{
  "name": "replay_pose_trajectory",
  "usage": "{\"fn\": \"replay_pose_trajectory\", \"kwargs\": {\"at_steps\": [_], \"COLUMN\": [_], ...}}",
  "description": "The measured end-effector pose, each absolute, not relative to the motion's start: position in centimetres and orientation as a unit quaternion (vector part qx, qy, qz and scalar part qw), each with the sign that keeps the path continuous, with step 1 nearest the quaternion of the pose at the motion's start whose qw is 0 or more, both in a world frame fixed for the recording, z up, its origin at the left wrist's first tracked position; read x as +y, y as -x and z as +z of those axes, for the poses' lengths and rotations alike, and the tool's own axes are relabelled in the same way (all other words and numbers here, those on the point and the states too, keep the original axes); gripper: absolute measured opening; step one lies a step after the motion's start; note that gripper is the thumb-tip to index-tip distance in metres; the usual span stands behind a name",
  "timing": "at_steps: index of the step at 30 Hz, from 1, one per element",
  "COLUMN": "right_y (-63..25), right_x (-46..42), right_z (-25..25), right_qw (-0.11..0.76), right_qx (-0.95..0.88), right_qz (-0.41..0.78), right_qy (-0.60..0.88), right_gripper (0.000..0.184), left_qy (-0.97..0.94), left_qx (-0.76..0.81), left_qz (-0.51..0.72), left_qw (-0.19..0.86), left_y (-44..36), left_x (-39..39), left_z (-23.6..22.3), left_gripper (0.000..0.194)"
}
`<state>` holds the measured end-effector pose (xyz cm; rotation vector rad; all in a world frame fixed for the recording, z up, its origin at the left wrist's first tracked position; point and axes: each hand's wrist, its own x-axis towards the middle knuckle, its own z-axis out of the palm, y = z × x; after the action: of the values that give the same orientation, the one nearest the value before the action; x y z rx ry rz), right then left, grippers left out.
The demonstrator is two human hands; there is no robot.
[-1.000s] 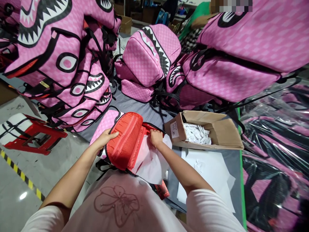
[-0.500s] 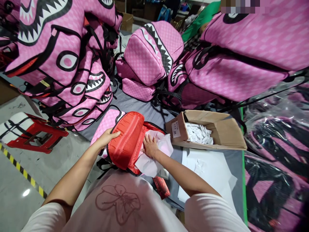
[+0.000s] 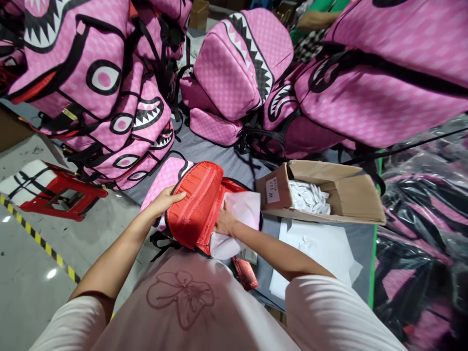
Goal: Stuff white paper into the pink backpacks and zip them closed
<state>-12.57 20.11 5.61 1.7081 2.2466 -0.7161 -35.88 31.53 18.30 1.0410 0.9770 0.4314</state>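
In front of me a pink backpack (image 3: 165, 176) lies unzipped, its red lining (image 3: 199, 207) showing, with a zip and mesh pocket on the opened flap. My left hand (image 3: 166, 201) is closed on the flap's left edge, thumb over the lining and the other fingers behind it. My right hand (image 3: 225, 222) reaches into the bag's opening, against a sheet of thin white paper (image 3: 246, 207) that sticks out on the right. Its fingertips are hidden inside the bag. A small red packet (image 3: 245, 274) lies just below the bag.
A cardboard box (image 3: 356, 195) holding many small white packets (image 3: 309, 197) stands at the right, above a stack of white sheets (image 3: 318, 248). Pink backpacks (image 3: 106, 78) are piled at left and back. Plastic-wrapped bags (image 3: 417, 263) lie at right. A person's arm (image 3: 318, 20) shows at the back.
My right hand has gone from lying spread on the paper to deeper inside the bag, and the paper has shifted with it. My left hand keeps its hold. The view has shifted slightly.
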Motion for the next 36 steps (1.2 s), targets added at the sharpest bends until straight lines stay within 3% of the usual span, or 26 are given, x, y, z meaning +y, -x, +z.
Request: {"fn": "replay_pose_trajectory", "kwargs": {"at_steps": [4, 8, 13, 18, 24, 29, 36], "right_y": [11.7, 11.4, 10.8, 9.4, 10.3, 11.3, 12.4], "right_x": [20.3, 19.9, 19.6, 20.8, 19.5, 19.9, 20.6], "right_z": [5.1, 5.1, 5.1, 4.2, 3.1, 3.2, 3.4], "right_qw": [0.167, 0.167, 0.235, 0.208, 0.206, 0.163, 0.18], "right_qx": [0.69, 0.729, 0.729, 0.746, 0.768, 0.775, 0.738], "right_qz": [-0.226, -0.224, -0.227, -0.184, -0.196, -0.204, -0.215], "right_qy": [-0.667, -0.625, -0.601, -0.605, -0.574, -0.575, -0.613], "right_gripper": [0.083, 0.083, 0.094, 0.088, 0.101, 0.087, 0.084], "left_qy": [-0.486, -0.51, -0.514, -0.532, -0.548, -0.622, -0.674], "left_qx": [0.445, 0.438, 0.43, 0.423, 0.418, 0.456, 0.544], "left_qz": [0.196, 0.193, 0.186, 0.181, 0.178, 0.164, 0.139], "left_qw": [0.726, 0.715, 0.718, 0.711, 0.702, 0.615, 0.481], "left_y": [36.1, 36.1, 36.0, 35.9, 36.1, 36.7, 36.8], "left_x": [31.7, 31.9, 31.9, 31.9, 32.2, 33.0, 33.4], "left_z": [18.3, 18.2, 18.2, 18.5, 18.2, 17.4, 16.3], "left_gripper": [0.066, 0.068, 0.069, 0.068, 0.067, 0.062, 0.037]}}
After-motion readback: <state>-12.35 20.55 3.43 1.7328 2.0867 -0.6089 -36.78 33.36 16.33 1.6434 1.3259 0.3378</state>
